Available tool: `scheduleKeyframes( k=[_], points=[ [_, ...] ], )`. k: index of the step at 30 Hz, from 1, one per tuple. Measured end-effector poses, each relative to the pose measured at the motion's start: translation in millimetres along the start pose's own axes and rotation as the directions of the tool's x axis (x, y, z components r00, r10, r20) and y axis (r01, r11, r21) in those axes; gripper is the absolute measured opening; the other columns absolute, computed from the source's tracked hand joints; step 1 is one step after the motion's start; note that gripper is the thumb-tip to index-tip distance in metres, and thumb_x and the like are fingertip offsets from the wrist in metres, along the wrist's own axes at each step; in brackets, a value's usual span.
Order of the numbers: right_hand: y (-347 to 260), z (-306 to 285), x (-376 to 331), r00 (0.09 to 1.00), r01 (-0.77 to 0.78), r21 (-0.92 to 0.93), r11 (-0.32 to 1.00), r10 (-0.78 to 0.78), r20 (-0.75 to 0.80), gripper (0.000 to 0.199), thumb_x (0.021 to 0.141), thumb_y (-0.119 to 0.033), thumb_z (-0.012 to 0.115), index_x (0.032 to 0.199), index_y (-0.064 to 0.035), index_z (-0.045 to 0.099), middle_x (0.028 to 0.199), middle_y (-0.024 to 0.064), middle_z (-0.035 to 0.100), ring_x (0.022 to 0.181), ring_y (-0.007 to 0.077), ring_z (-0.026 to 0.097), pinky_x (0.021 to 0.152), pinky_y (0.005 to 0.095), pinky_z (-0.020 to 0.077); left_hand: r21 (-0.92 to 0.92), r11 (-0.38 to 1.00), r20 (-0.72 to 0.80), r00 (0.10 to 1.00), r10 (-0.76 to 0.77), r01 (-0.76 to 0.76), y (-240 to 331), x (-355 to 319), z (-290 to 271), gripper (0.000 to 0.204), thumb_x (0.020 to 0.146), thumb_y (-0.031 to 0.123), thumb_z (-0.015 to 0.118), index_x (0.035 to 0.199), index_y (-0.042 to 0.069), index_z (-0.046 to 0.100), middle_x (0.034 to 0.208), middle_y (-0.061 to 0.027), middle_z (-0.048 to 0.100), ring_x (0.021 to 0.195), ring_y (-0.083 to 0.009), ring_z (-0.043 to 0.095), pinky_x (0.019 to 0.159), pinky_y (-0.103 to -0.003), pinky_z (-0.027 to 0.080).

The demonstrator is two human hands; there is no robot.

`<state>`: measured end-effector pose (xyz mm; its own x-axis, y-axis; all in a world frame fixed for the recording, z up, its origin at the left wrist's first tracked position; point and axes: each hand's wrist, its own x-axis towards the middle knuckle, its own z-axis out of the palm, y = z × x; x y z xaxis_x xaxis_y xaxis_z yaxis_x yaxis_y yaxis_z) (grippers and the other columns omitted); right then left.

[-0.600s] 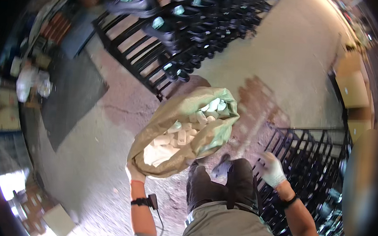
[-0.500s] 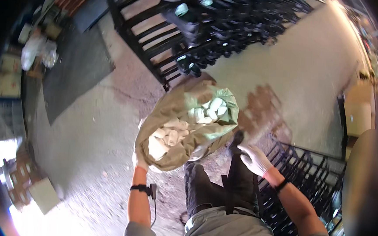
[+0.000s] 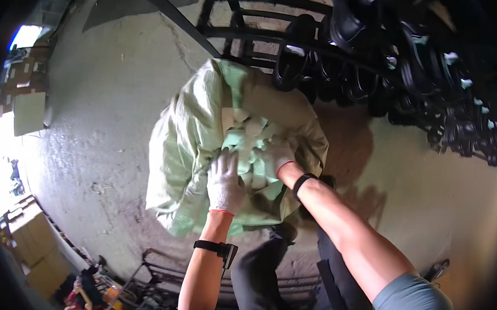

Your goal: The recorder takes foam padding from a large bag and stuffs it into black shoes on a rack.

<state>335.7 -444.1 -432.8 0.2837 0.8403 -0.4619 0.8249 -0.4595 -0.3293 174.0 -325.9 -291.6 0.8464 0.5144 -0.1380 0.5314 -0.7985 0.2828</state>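
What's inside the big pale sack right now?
Inside the sack, small pale pieces are heaped together. The left grip and right grip cover some of them; whatever lies beneath the top layer is hidden.

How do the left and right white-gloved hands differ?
The left white-gloved hand points away from the body; the right white-gloved hand slants leftward. The left hand's black strap carries a dark box; the right hand's black strap shows none. Both hands are at the pale, creased sack's opening.
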Motion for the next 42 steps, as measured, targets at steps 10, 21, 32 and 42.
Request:
scheduleKeyframes(
  k=[10, 21, 32, 42],
  points=[
    [80.7, 9.7, 5.5, 0.900, 0.419, 0.128, 0.899, -0.430, 0.071, 0.052, 0.089, -0.020, 0.079, 0.136, -0.0074, 0.061, 0.125, 0.0223, 0.073, 0.111, 0.0434, 0.073, 0.092, 0.0547, 0.0597, -0.138, 0.984, 0.110, 0.989, -0.097, 0.112, -44.2, 28.8, 162.1, 0.079, 0.086, 0.018, 0.085, 0.157, 0.009, 0.054, 0.143, -0.0254, 0.062, 0.134, -0.0468, 0.061, 0.109, -0.052, 0.055],
    [234.8, -48.4, -107.8, 0.792, 0.610, 0.790, -0.060, 0.088, -0.604, 0.075, 0.095, -0.012, 0.072, 0.163, 0.0023, 0.044, 0.151, 0.0131, 0.062, 0.137, 0.0213, 0.062, 0.118, 0.0402, 0.0504, -0.264, 0.957, -0.439, 0.898, -0.010, -0.118, 92.4, 37.5, 73.5, 0.061, 0.084, 0.007, 0.088, 0.140, -0.002, 0.064, 0.120, -0.0246, 0.077, 0.110, -0.0436, 0.076, 0.098, -0.046, 0.060],
    [350.5, -21.2, -4.9, 0.416, 0.153, 0.125, 0.980, 0.051, -0.908, 0.063, 0.083, -0.017, 0.090, 0.140, -0.0063, 0.065, 0.128, 0.0233, 0.067, 0.117, 0.0464, 0.069, 0.098, 0.0513, 0.0594, -0.240, 0.969, -0.101, 0.991, -0.083, 0.056, 209.5, 272.5, 310.0, 0.044, 0.098, 0.039, 0.066, 0.111, 0.003, 0.087, 0.146, -0.0233, 0.065, 0.135, -0.0514, 0.050, 0.123, -0.045, 0.040],
    [332.4, -77.3, 95.0, 0.463, 0.298, -0.285, 0.911, -0.399, -0.791, 0.034, 0.098, -0.015, 0.071, 0.130, -0.0223, 0.079, 0.100, 0.0164, 0.078, 0.100, 0.0368, 0.077, 0.085, 0.0460, 0.0631, -0.367, 0.904, 0.091, 0.976, -0.197, 0.217, 229.9, 260.5, 282.8, 0.071, 0.098, 0.037, 0.071, 0.155, -0.001, 0.051, 0.127, -0.0305, 0.072, 0.119, -0.0518, 0.070, 0.102, -0.058, 0.057]
  ],
)
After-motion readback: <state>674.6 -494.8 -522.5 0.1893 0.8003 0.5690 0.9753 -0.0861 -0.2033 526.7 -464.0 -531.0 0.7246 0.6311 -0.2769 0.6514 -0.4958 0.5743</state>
